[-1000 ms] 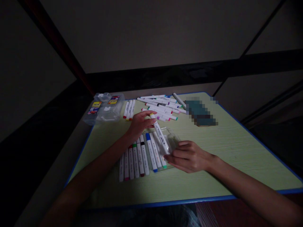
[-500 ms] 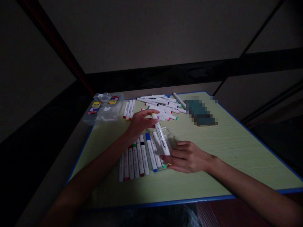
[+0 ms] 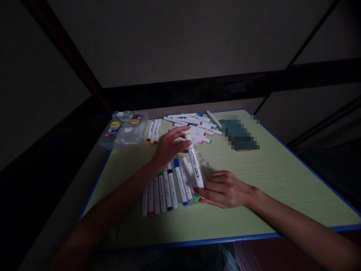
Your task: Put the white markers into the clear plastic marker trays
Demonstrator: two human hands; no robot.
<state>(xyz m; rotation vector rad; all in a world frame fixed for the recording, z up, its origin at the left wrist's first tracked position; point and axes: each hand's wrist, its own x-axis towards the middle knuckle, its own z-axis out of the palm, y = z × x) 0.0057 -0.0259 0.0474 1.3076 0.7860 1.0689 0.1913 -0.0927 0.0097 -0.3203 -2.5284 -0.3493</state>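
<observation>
In the head view, the white marker with yellow ends [image 3: 194,163] seems to be above the clear tray [image 3: 209,163], and its long axis runs from about half past eleven to half past five. The left hand [image 3: 170,149] pinches its upper end between thumb and finger, having the marker at four o'clock; the right hand [image 3: 222,190] pinches the lower end, having it toward half past ten, so neither hand is nearer.
</observation>
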